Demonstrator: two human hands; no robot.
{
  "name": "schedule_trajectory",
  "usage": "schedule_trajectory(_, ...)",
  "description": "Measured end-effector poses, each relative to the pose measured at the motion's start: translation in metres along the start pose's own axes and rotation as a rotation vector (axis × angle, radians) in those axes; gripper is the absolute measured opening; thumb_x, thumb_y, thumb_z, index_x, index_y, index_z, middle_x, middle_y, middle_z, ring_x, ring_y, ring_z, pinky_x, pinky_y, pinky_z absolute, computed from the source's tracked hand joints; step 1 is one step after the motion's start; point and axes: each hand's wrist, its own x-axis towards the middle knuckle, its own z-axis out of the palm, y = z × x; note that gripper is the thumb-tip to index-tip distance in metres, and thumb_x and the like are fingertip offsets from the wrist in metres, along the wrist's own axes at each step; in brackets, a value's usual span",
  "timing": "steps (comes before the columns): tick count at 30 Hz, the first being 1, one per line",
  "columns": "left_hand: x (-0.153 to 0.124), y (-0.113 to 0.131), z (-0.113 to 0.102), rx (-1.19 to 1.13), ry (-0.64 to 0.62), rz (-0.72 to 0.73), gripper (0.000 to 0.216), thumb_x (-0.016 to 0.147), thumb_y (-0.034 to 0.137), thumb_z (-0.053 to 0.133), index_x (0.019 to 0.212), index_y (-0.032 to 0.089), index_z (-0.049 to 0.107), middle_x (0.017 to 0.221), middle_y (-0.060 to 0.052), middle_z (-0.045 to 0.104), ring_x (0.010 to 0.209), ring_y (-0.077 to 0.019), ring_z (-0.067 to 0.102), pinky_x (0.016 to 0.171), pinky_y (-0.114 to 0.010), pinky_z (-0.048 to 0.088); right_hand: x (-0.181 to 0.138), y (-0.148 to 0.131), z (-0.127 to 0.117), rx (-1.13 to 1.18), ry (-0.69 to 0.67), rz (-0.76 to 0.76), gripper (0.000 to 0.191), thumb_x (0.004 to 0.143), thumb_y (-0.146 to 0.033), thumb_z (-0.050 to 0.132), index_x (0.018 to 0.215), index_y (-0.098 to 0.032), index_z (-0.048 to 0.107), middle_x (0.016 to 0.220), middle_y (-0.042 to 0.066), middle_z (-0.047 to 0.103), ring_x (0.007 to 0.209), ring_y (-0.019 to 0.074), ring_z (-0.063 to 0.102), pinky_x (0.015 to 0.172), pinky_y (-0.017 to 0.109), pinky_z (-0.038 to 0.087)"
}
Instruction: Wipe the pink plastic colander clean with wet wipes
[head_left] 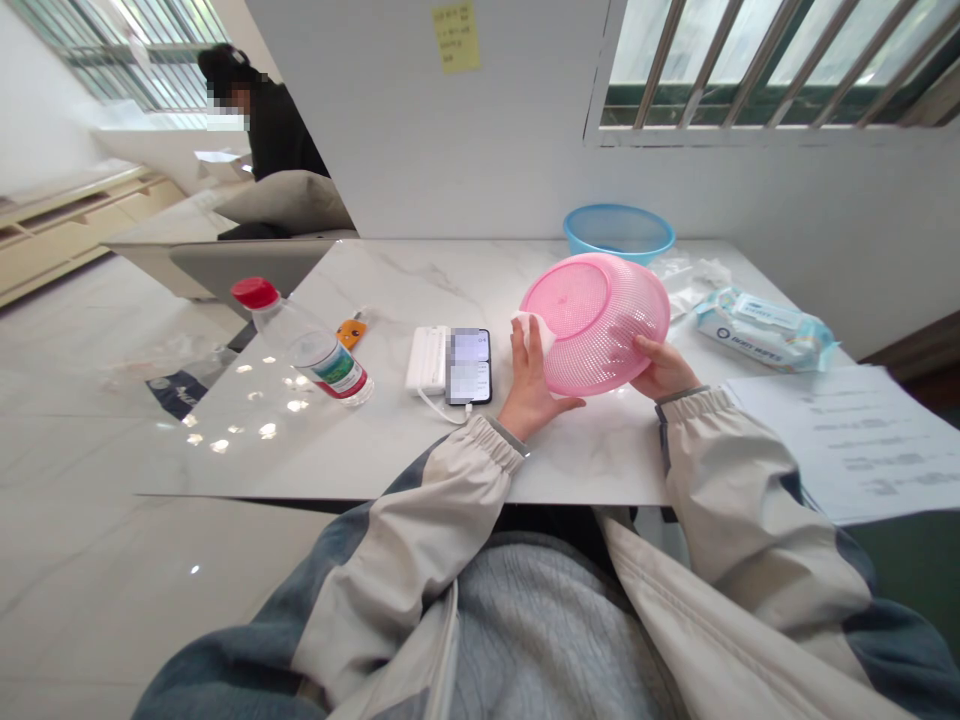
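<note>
1. The person's left hand [531, 380] is half closed, with the fingers upright and pinching a crumpled white wipe [534, 335] against the rim of the basket. The wipe sits between the fingers and the plastic, so the hand seems placed to press it onto that edge.
2. The right hand [660, 367] grasps a round pink perforated plastic colander [596, 340] from below and behind, with its fingers [626, 345] showing faintly through the mesh. This grip appears to bear the weight, leaving the left hand free.
3. The colander is lifted off the table and tilted, its solid round base turned toward the upper left, which exposes its side to the wipe.
4. A blue plastic basin [619, 230] stands at the table's far edge, behind the colander. A flat blue-and-white packet of wet wipes [765, 330] lies to the right, within easy reach of the hands.
5. Left of the hands, a black smartphone [470, 365] lies beside a white power bank [426, 360], probably kept together by their white cable [439, 410].
6. A clear plastic bottle with a red cap [307, 345] lies on its side on the white marble-patterned table [585, 470].
7. A co-worker in black [281, 135] sits at the upper left of the frame.
</note>
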Motion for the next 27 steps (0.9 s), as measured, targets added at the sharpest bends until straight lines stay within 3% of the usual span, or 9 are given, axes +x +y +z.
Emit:
schedule_trajectory(7,-0.002,0.007,-0.001,0.153,-0.021,0.093,0.163,0.067,0.043,0.100,0.164,0.039,-0.031,0.174,-0.016,-0.036,0.162,-0.0435,-0.028,0.131,-0.074,-0.001,-0.004,0.000,0.005,-0.012,-0.078,0.038,0.047,0.077,-0.041,0.092,0.119,-0.028,0.076,0.121,0.004,0.081,0.106,0.0252,0.080,0.093,0.041,0.070)
schedule_trajectory(16,-0.003,0.009,0.000,0.210,-0.001,0.161,0.150,0.075,0.041,0.094,0.167,0.036,-0.025,0.178,-0.017,-0.025,0.165,-0.0422,-0.023,0.132,-0.073,-0.002,-0.008,0.004,0.020,-0.064,-0.167,0.123,0.052,0.079,-0.034,0.091,0.128,-0.028,0.076,0.137,0.005,0.075,0.131,0.0283,0.070,0.117,0.049,0.056)
schedule_trajectory(23,-0.002,0.006,0.003,0.269,0.044,0.222,0.142,0.081,0.050,0.088,0.169,0.031,-0.022,0.180,-0.018,-0.014,0.166,-0.0414,-0.019,0.133,-0.073,-0.002,-0.011,0.010,0.029,-0.072,-0.284,0.130,0.057,0.079,-0.030,0.092,0.133,-0.028,0.074,0.143,0.007,0.072,0.136,0.0297,0.066,0.122,0.052,0.050)
schedule_trajectory(27,-0.001,0.006,0.004,0.335,0.107,0.257,0.127,0.088,0.038,0.079,0.169,0.029,-0.018,0.181,-0.018,-0.010,0.168,-0.0403,-0.014,0.135,-0.071,0.003,-0.013,0.014,0.036,-0.065,-0.374,0.124,0.059,0.080,-0.027,0.091,0.136,-0.027,0.074,0.145,0.007,0.071,0.137,0.0293,0.065,0.121,0.049,0.051)
